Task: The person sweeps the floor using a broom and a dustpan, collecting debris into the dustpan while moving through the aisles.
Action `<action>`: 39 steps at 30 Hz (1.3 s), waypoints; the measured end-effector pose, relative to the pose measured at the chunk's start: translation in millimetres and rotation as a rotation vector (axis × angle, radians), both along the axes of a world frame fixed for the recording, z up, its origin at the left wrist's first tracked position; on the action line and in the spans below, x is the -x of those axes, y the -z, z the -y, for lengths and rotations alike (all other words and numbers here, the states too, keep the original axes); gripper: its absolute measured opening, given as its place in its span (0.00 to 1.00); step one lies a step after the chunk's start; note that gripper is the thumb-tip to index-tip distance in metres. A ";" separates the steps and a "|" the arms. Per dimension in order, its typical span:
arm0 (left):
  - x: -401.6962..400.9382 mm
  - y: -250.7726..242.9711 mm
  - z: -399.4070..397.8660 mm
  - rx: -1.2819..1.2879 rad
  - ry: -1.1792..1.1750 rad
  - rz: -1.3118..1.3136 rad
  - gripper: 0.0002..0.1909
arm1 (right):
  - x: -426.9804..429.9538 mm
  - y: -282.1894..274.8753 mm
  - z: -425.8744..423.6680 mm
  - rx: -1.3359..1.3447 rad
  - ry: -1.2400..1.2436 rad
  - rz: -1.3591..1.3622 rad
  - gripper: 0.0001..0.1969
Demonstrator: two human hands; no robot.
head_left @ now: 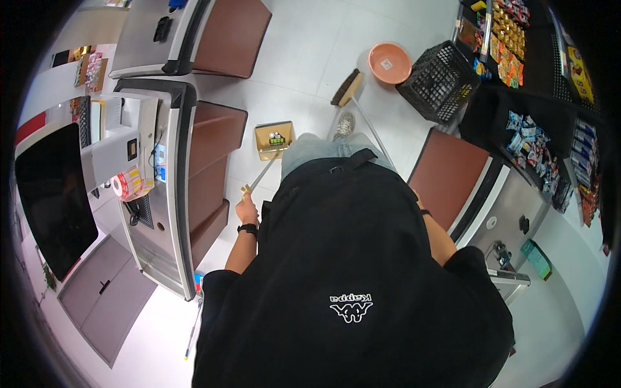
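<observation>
My left hand [247,209], a black band on its wrist, grips the handle of a long-handled dustpan [274,140], whose tan pan rests on the floor to the left of my legs. My right hand [418,198] is mostly hidden behind my black shirt; only a sliver of it and the wristband show. A broom [350,89] with dark bristles lies against the white floor ahead of my shoe. Its pale metal handle runs back towards my right side and passes out of sight behind the shirt, so the right hand's hold cannot be seen.
A pink plastic basin [389,63] and a black plastic crate [439,82] stand ahead to the right, beside shelves of packaged snacks [507,63]. Checkout counters [182,194] with brown panels line the left; another counter [504,218] is at the right.
</observation>
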State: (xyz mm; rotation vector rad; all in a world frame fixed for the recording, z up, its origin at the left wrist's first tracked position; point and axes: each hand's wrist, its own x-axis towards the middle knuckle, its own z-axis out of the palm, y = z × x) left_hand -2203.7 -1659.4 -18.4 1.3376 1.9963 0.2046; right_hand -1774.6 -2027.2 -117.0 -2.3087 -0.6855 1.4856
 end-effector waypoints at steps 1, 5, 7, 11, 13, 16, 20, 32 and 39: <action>-4.1 -5.2 -2.0 0.049 -0.087 -0.014 0.24 | 5.3 7.4 5.2 -0.122 -0.015 0.109 0.24; 7.6 -2.4 5.4 0.057 -0.029 -0.035 0.25 | 28.2 12.8 6.5 -0.318 0.270 0.271 0.26; 47.7 0.8 33.1 0.025 -0.063 -0.092 0.25 | 16.4 -44.9 -65.5 -0.044 -0.024 0.103 0.27; 92.6 7.3 69.6 0.061 -0.122 -0.131 0.25 | 4.4 -58.8 -154.8 0.058 -0.216 0.191 0.30; 116.7 12.2 89.8 0.120 -0.179 -0.136 0.25 | -6.4 -32.4 -190.6 0.021 -0.372 0.200 0.28; 135.0 -7.2 124.3 0.134 -0.247 -0.134 0.24 | 28.5 -54.7 -274.8 0.151 -0.497 0.143 0.27; 168.2 -9.9 170.8 0.192 -0.139 -0.135 0.21 | 102.5 -67.4 -342.8 -0.066 -0.816 0.246 0.26; 202.6 -2.0 312.0 0.190 -0.426 -0.099 0.22 | 318.0 -60.5 -400.7 -0.103 -1.276 0.188 0.20; 204.5 0.4 393.4 -0.035 -0.751 -0.097 0.23 | 405.9 -79.9 -390.1 -0.149 -1.334 -0.016 0.18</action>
